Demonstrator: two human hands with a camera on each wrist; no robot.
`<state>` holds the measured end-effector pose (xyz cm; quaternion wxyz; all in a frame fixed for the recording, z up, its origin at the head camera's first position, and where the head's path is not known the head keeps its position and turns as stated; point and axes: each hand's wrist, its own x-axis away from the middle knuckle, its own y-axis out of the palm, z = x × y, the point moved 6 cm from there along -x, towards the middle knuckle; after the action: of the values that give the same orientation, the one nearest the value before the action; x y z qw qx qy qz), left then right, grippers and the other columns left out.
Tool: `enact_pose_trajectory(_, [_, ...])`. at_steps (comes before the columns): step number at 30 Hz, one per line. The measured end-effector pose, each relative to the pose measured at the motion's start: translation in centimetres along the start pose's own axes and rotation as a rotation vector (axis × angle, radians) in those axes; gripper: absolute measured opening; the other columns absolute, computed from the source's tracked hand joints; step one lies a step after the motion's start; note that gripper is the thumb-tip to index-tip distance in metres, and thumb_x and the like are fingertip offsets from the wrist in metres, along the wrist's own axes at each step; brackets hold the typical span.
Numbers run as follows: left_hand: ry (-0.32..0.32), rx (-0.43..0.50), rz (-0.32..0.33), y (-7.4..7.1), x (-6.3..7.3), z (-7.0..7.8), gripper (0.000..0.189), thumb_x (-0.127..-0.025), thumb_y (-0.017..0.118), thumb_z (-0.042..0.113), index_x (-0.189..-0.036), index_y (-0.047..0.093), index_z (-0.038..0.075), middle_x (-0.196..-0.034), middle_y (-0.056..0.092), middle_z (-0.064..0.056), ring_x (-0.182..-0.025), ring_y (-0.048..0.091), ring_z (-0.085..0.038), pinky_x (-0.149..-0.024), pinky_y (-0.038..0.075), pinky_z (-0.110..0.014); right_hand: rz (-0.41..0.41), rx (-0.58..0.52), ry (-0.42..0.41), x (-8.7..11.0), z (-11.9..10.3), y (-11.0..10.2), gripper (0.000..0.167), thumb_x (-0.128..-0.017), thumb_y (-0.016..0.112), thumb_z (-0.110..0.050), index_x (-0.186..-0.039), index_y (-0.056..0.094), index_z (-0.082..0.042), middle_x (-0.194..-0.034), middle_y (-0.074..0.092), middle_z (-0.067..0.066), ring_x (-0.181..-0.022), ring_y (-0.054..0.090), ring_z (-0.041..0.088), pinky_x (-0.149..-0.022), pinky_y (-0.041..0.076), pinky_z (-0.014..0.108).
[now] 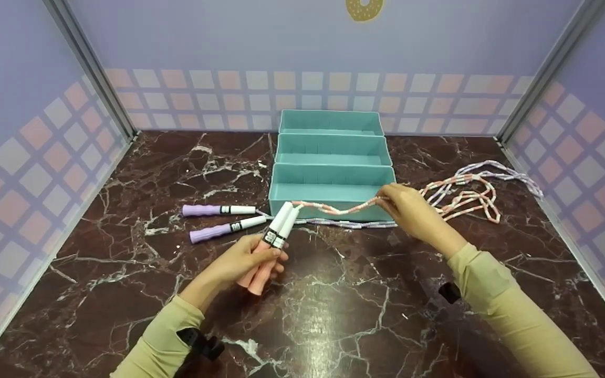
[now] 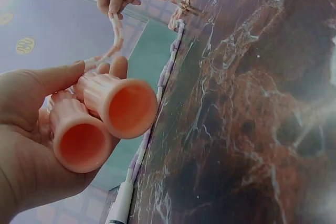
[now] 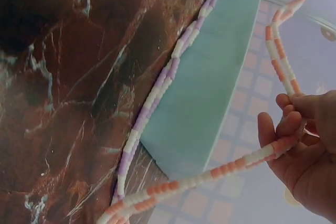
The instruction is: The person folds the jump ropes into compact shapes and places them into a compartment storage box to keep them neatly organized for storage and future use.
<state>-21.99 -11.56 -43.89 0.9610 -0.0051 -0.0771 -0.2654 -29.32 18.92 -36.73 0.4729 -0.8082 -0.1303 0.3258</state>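
Both pink-and-white handles of a beaded jump rope lie side by side in my left hand, its fingers wrapped about their pink grips. In the left wrist view the hollow handle ends face the camera. My right hand pinches the doubled pink-and-white beaded cord in front of the bins. Between the two hands the cord sags slightly; beyond the right hand it runs down to a loose pile on the table. A purple jump rope's handles lie left of my left hand.
Three teal bins stand in a row, one behind another, at the back middle. The purple-and-white cord stretches along the front bin's base to a heap at the right. Tiled-pattern walls enclose the dark marbled table.
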Motion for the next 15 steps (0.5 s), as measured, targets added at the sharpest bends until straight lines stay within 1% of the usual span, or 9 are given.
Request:
enact_pose_trajectory(4, [0.018,0.009,0.014,0.1,-0.4,0.2,0.036,-0.103,0.054,0.008,-0.129,0.047,-0.016,-0.102,0.076,-0.01,-0.081,0.072,-0.015,-0.075,0.063,-0.032,-0.038,0.034,-0.014,0.3,-0.7,0.2,0.009,-0.1,0.064,-0.012,-0.097,0.069,-0.004,-0.09,0.07,0.011,-0.079,0.066,0.024,-0.069,0.055,0.042])
enact_pose_trajectory(8, [0.028,0.019,0.029,0.3,-0.8,0.3,0.035,-0.104,0.052,0.007,-0.13,0.045,-0.015,-0.097,0.075,-0.005,-0.081,0.072,-0.014,-0.075,0.062,-0.029,-0.077,0.057,-0.036,0.5,-1.7,0.4,0.008,-0.099,0.065,-0.014,-0.098,0.071,-0.009,-0.092,0.074,0.006,-0.077,0.066,0.021,-0.067,0.055,0.041])
enact_pose_trajectory(10, [0.029,0.012,0.039,0.4,-1.0,0.4,0.035,-0.104,0.051,0.006,-0.13,0.043,-0.015,-0.095,0.074,-0.002,-0.08,0.071,-0.014,-0.073,0.062,-0.029,-0.094,0.063,-0.066,0.6,-2.4,0.6,0.007,-0.098,0.066,-0.013,-0.098,0.071,-0.009,-0.091,0.075,0.005,-0.075,0.066,0.02,-0.067,0.055,0.041])
enact_pose_trajectory(15, [0.034,-0.012,0.054,0.7,-1.6,0.5,0.028,-0.103,0.05,0.004,-0.126,0.044,-0.012,-0.091,0.072,-0.001,-0.078,0.07,-0.014,-0.073,0.062,-0.03,-0.106,0.063,-0.176,0.7,-4.2,0.9,0.004,-0.096,0.068,-0.009,-0.096,0.072,-0.007,-0.091,0.075,0.007,-0.08,0.072,0.025,-0.073,0.06,0.042])
